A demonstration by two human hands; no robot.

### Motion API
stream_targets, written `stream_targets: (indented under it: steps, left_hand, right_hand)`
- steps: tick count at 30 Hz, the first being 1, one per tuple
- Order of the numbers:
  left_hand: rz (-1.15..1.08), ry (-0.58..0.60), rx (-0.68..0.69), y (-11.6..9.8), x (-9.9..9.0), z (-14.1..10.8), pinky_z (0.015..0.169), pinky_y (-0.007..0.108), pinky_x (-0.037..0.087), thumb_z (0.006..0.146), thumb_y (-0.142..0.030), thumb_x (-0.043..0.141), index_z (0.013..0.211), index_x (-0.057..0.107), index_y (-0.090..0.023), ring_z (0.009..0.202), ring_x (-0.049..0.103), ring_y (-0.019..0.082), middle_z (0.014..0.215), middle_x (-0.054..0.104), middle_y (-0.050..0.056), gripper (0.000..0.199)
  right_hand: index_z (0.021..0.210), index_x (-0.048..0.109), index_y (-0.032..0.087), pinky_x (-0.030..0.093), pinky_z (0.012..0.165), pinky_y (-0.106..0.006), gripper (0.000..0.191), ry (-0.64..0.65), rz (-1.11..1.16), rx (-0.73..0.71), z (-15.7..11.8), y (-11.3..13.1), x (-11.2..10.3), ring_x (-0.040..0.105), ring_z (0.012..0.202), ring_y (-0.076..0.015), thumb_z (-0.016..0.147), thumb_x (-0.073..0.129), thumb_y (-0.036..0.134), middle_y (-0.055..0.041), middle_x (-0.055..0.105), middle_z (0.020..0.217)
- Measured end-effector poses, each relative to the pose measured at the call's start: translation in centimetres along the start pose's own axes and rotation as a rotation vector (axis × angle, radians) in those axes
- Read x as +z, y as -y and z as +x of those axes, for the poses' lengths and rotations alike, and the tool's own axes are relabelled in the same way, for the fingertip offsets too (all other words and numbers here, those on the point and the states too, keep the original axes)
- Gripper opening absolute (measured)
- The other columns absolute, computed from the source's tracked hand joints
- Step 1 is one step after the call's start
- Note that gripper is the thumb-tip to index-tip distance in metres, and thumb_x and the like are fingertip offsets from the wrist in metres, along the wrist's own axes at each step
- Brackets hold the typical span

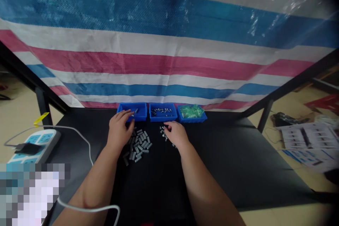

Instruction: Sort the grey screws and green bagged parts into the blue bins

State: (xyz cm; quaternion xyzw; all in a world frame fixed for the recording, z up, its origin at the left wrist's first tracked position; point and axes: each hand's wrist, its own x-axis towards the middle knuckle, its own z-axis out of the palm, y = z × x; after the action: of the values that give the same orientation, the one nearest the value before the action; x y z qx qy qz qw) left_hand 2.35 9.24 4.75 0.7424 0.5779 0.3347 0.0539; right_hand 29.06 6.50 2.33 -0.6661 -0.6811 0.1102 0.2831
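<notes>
My left hand (120, 129) reaches over the front left corner of the left blue bin (140, 117), fingers stretched forward and the thumb apart. A small grey metal piece lies in that bin, and another shows just beside my fingertips. Below this hand a pile of short grey metal cylinders (140, 146) is spread on the black table. My right hand (177, 133) is at a small heap of screws (162, 132), its fingers closed together in a pinch; what they hold, if anything, is hidden. Small screws lie in the middle blue bin (163, 117) behind it.
The right blue bin (197, 119) holds green packets (191, 111). A striped plastic sheet (169, 63) hangs behind the bins. At left, a power strip (49, 141) with a black plug and a white cable (87, 144) lies on the black table (227, 162).
</notes>
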Motion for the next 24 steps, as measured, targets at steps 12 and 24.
stream_targets:
  steps: [12,24]
  left_hand:
    - [0.059,-0.036,-0.096,0.7,-1.8,-0.7,0.103,0.043,0.045,0.09,-0.035,0.056,0.105,0.071,-0.025,0.107,0.063,0.027,0.111,0.069,0.008,0.024]
    - [0.186,0.387,-0.073,1.0,0.1,-1.5,0.093,0.041,0.05,0.091,-0.037,0.056,0.111,0.075,-0.024,0.105,0.065,0.031,0.112,0.07,0.01,0.031]
  right_hand:
    - [0.076,0.068,0.023,0.047,0.059,-0.027,0.005,-0.165,0.188,-0.012,0.1,0.7,-0.6,0.061,0.06,-0.016,0.078,0.064,0.02,-0.0001,0.068,0.068]
    - [0.128,0.068,0.019,0.057,0.074,-0.032,0.041,-0.332,0.227,-0.052,0.5,0.0,0.4,0.059,0.069,-0.0167,0.09,0.058,0.028,-0.0055,0.065,0.089]
